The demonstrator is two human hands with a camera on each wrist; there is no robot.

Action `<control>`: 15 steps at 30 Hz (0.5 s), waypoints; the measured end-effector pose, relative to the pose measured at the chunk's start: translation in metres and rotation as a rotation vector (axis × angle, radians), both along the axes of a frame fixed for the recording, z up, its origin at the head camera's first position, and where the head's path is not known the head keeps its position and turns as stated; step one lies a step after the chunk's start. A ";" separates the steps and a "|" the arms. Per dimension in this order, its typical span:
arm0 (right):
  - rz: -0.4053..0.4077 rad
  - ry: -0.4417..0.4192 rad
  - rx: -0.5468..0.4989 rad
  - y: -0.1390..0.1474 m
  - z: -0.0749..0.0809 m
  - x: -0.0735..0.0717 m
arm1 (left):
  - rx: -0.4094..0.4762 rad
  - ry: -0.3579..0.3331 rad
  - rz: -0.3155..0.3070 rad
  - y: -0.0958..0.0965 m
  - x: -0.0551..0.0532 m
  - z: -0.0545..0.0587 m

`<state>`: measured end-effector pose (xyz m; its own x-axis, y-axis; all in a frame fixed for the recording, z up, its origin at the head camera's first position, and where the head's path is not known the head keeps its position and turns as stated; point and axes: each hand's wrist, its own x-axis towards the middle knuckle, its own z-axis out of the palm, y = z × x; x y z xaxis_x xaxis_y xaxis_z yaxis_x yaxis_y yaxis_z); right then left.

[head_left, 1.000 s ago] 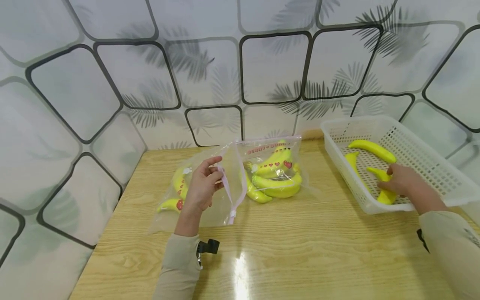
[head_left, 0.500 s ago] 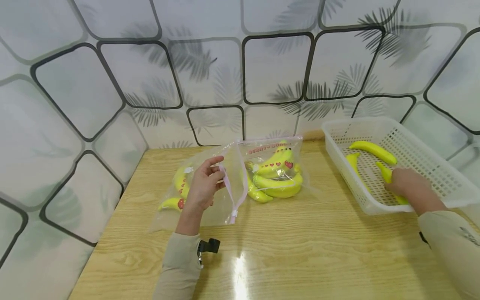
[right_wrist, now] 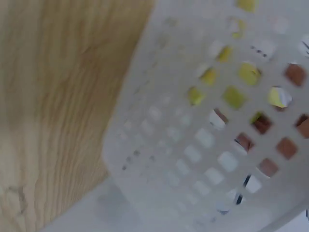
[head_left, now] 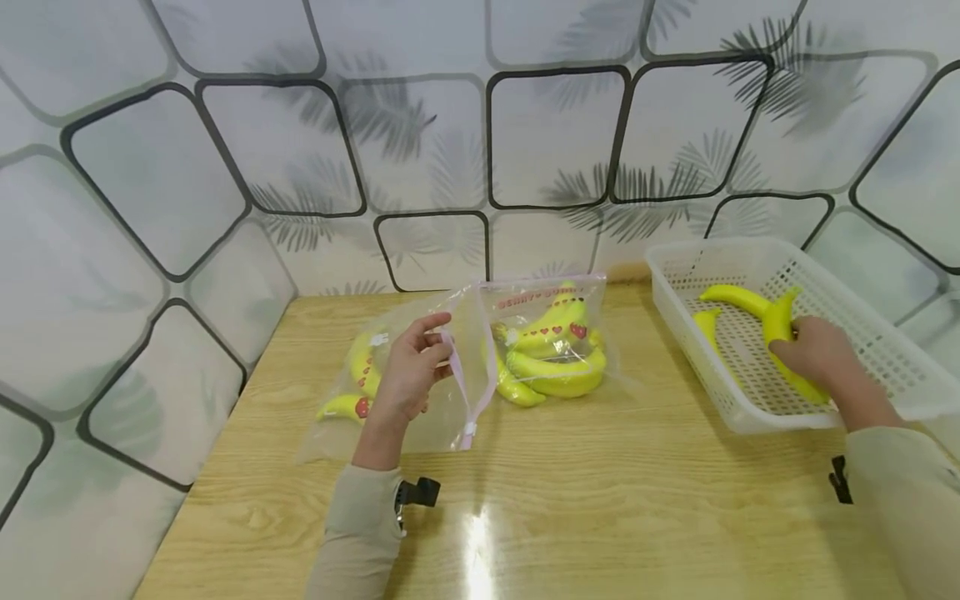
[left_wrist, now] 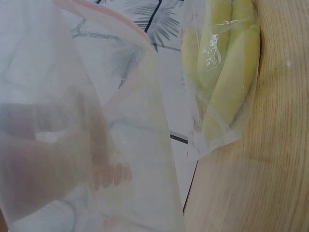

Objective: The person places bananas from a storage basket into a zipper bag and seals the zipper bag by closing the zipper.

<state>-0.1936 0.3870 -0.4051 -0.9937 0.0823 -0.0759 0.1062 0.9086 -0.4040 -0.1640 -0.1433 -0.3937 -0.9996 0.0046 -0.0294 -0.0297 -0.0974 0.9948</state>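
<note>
My left hand pinches the pink zip edge of a clear zip bag, holding its mouth apart. Inside lie yellow bananas, seen through the plastic with its red prints. In the left wrist view, the bag's film stands in front of the hand. My right hand grips a banana inside the white basket, its stem end pointing up and away. Two other bananas lie there: one behind, one along the left wall. The right wrist view shows mostly the basket's perforated wall.
A second clear zip bag with several bananas lies right of the first, at the back of the wooden table. A patterned wall covering rises behind. A black strap sits at the right wrist.
The right hand has taken hold of the front banana in the basket, which has turned and shifted back, now overlapping the rear banana. The left hand stays at the bag's mouth.
</note>
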 end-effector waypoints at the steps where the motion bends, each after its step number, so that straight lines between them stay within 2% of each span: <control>1: -0.001 0.032 -0.035 -0.003 0.003 0.000 | 0.000 0.000 0.004 0.000 0.000 0.000; 8: -0.048 0.184 -0.375 -0.040 0.031 0.000 | 0.013 0.007 0.015 -0.003 0.002 0.001; 11: -0.084 0.250 -0.474 -0.061 0.041 0.002 | 0.012 0.009 0.012 -0.004 0.002 0.002; 13: -0.077 0.302 -0.614 -0.073 0.046 0.004 | 0.010 0.009 0.011 -0.003 0.002 0.003; 15: -0.043 0.333 -0.818 -0.084 0.051 0.008 | 0.007 0.006 0.010 -0.003 0.002 0.003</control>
<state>-0.1852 0.3028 -0.3541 -0.9721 0.1664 0.1654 -0.1057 0.3188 -0.9419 -0.1618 -0.1458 -0.3903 -0.9997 -0.0052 -0.0237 -0.0230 -0.1049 0.9942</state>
